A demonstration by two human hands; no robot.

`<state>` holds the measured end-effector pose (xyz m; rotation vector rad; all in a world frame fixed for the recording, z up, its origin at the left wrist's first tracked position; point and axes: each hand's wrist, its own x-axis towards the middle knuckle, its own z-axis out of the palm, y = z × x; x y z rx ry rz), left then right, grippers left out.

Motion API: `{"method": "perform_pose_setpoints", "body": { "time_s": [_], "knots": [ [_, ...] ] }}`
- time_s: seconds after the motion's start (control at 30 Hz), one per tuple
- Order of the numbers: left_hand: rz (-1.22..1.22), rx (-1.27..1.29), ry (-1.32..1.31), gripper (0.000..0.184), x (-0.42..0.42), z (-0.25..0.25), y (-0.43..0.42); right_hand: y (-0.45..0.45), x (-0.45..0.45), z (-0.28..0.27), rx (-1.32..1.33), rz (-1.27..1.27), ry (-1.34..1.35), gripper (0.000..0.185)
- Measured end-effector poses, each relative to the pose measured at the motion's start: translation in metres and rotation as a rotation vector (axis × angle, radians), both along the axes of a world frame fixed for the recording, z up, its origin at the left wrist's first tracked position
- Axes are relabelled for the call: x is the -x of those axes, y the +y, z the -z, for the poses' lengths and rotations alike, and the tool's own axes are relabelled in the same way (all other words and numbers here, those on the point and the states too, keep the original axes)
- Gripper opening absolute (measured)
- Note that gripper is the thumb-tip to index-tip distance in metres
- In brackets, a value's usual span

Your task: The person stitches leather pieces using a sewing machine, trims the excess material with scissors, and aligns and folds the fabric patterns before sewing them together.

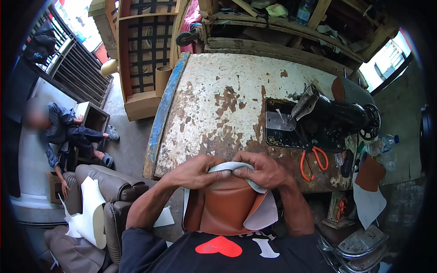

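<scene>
Both of my hands pinch the upper edge of a brown leather piece [226,210] with a pale backing, held in front of my chest. My left hand [199,171] grips the folded rim with its thumb on the pale side. Close beside it, my right hand [263,170] holds the same rim, the two thumbs nearly touching. The leather curves downward, and its side flaps turn outward to show the whitish underside. Beyond my hands lies the worn, paint-chipped table [200,113]. Fingertips behind the rim are partly hidden.
A black sewing machine [334,113] stands on the table's right side, with orange-handled scissors [313,159] in front. A plastic bottle [381,144] lies at the far right. Left are a brown cushioned seat [107,182] and a seated person [68,132]. A wooden frame [150,50] stands behind.
</scene>
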<state>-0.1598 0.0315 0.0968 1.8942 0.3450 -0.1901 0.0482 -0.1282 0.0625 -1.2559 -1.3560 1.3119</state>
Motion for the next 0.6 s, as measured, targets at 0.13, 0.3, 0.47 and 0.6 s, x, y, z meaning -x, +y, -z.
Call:
{"method": "perform_pose_setpoints", "body": {
  "time_s": [0.13, 0.3, 0.47, 0.6],
  "knots": [
    [0.059, 0.020, 0.002, 0.046, 0.003, 0.006, -0.001, -0.008, -0.007, -0.033, 0.074, -0.105, -0.110, 0.037],
    [-0.119, -0.187, 0.058, 0.037, 0.005, -0.001, 0.002, -0.027, -0.034, -0.017, -0.225, 0.192, -0.767, 0.050],
    [-0.719, -0.124, -0.013, 0.024, 0.007, 0.027, 0.012, -0.016, -0.031, -0.046, -0.401, 0.931, -1.187, 0.036],
    [-0.793, -0.326, -0.155, 0.037, 0.020, 0.062, 0.005, -0.011, 0.007, -0.023, -0.438, 0.849, -0.927, 0.028]
  ]
}}
